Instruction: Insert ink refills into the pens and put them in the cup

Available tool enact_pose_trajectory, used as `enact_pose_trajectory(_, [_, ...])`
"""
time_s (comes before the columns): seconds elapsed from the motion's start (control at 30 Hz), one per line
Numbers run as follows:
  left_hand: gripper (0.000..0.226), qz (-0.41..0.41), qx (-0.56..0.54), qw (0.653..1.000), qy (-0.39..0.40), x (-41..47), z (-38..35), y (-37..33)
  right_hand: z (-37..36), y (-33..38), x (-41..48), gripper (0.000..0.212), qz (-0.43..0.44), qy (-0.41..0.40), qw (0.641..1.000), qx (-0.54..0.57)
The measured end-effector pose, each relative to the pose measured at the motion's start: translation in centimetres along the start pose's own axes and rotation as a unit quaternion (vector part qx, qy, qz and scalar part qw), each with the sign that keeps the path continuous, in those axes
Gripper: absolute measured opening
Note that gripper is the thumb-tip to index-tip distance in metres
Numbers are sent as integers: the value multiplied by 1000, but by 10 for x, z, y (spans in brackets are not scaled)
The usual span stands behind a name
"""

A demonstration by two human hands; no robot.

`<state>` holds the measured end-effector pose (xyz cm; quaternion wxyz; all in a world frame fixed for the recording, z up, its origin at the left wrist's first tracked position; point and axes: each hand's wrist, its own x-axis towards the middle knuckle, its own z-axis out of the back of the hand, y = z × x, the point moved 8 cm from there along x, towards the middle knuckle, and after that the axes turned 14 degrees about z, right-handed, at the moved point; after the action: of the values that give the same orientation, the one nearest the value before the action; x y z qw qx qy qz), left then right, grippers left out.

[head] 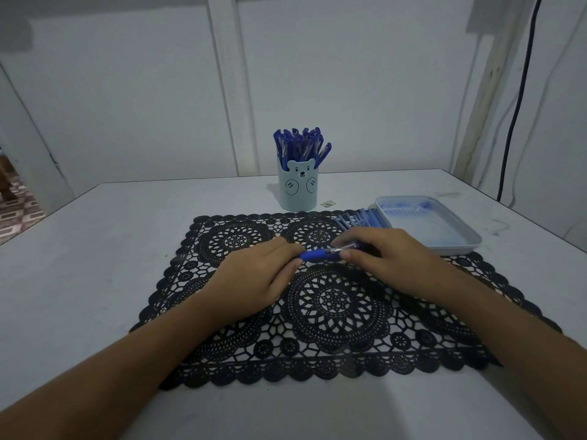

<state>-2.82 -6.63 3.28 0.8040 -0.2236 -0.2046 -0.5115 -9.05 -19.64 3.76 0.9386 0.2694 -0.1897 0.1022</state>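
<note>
Both forearms come in from the bottom corners over the white table point(79, 265), and between them lies a black lace placemat point(333, 312) with a scalloped edge that stops short of the near table edge. Left hand point(254, 277) is curled closed, fingertips pinching the blue grip end of a pen point(320, 254). Right hand point(384, 258) is also closed around the same pen, holding its clear barrel end, so the pen sits level between the two hands just above the mat.

Going left to right at the back: lots of bare tabletop on the left all the way to the edge, then a pale blue cup point(298, 192) with a bear face drawn on it, standing just beyond the mat and stuffed with blue capped pens point(300, 144). Small scrap of something on the table just right of the cup, can't tell what. Then a bunch of blue ink refills point(362, 219) lying against the left rim of a shallow light blue tray point(467, 239), which overlaps the mat's far right corner. Black cable point(521, 90) hangs down the wall on the far right.

No readable text anywhere, just the bear drawing
</note>
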Motion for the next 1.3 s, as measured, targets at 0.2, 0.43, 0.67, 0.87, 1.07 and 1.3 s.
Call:
enact_pose_trajectory(0.2, [35, 34, -34, 999, -15, 2, 5, -5, -6, 10, 0, 10, 12, -34, 998, 45])
enact_pose_trajectory(0.43, [27, 102, -182, 973, 97, 11, -3, -1, 0, 23, 0, 12, 61, -67, 993, 71])
enact_pose_trajectory(0.67, [25, 134, -233, 947, 175, 16, -4, 1, -2, 24, 2, 16, 54, -62, 995, 62])
enact_pose_trajectory(0.87, [39, 93, -64, 990, 90, 17, -1, 10, 0, 2, -1, 4, -31, -125, 976, 176])
enact_pose_trajectory(1.07, [41, -13, 34, 999, -16, 17, 8, -14, 3, 19, 3, 3, 42, -158, 980, 109])
enact_pose_trajectory(1.3, [26, 141, -55, 984, -96, 48, 51, 18, -15, -24, 1, 43, -6, -10, 990, -141])
